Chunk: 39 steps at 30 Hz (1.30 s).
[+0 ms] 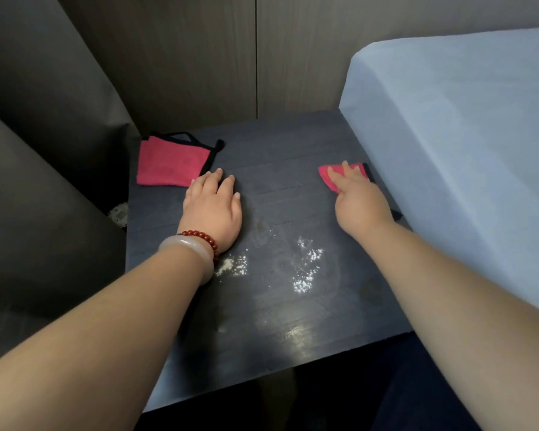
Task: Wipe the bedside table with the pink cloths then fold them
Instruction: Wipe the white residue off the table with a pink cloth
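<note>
Two pink cloths lie on the dark table [262,321]: the folded cloth [171,161] at 10 o'clock by the left edge, long axis left-right; the second cloth [332,175] at 2 o'clock against the bed [464,150], pressed under the flat right hand [360,200]. The left hand [212,206] rests spread, palm down. White powder [305,269] dusts the open centre.

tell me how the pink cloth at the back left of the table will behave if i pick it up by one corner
The pink cloth will probably go limp and hang down: it looks like soft towelling, lying flat with folded layers. Those layers would likely fall open. It seems light, so one hand should do. Its black trim and loop may dangle. On the dark table it should drag rather than slide freely.
</note>
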Each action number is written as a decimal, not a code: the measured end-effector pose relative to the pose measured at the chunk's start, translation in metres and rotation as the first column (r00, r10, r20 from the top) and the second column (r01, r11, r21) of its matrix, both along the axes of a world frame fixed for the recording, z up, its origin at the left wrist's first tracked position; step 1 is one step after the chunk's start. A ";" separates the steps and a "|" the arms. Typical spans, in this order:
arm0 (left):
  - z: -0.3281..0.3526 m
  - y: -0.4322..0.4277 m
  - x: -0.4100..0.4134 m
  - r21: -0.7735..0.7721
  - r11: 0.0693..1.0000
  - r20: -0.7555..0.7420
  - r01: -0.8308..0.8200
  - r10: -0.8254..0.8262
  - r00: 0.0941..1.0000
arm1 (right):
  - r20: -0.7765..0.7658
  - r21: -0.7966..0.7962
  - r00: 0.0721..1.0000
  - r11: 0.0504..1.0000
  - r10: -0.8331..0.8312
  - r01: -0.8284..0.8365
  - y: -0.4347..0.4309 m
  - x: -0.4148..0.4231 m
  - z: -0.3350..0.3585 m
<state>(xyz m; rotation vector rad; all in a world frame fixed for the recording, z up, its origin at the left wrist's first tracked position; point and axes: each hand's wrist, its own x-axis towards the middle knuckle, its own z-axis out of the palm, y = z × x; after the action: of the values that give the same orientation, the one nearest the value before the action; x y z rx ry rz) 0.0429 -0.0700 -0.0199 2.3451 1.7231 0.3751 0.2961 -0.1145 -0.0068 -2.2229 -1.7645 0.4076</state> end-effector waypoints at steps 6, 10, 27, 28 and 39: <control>0.000 0.001 0.000 0.008 1.000 0.013 0.007 -0.007 1.000 | 0.043 0.047 0.997 0.996 -0.072 0.070 -0.011 0.000 -0.009; -0.001 0.001 -0.001 0.011 1.000 0.014 0.007 -0.007 1.000 | 0.056 -0.075 0.997 0.995 -0.058 0.062 0.043 0.017 0.006; 0.000 0.001 0.000 0.004 1.000 0.031 -0.002 0.002 1.000 | 0.059 -0.028 0.995 0.996 -0.085 0.087 0.019 0.021 0.010; 0.001 0.000 0.000 0.004 1.000 0.034 -0.003 0.003 0.999 | 0.063 -0.051 0.995 0.995 -0.081 0.084 0.031 0.024 0.013; 0.002 -0.001 0.000 -0.003 1.000 0.036 -0.002 0.002 0.999 | 0.033 0.083 0.996 0.993 -0.081 0.078 -0.016 0.007 -0.011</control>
<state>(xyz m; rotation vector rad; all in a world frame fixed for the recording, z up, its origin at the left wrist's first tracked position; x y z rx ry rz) 0.0431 -0.0707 -0.0174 2.3198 1.7088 0.4120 0.3027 -0.1301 -0.0179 -2.2480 -1.6719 0.2744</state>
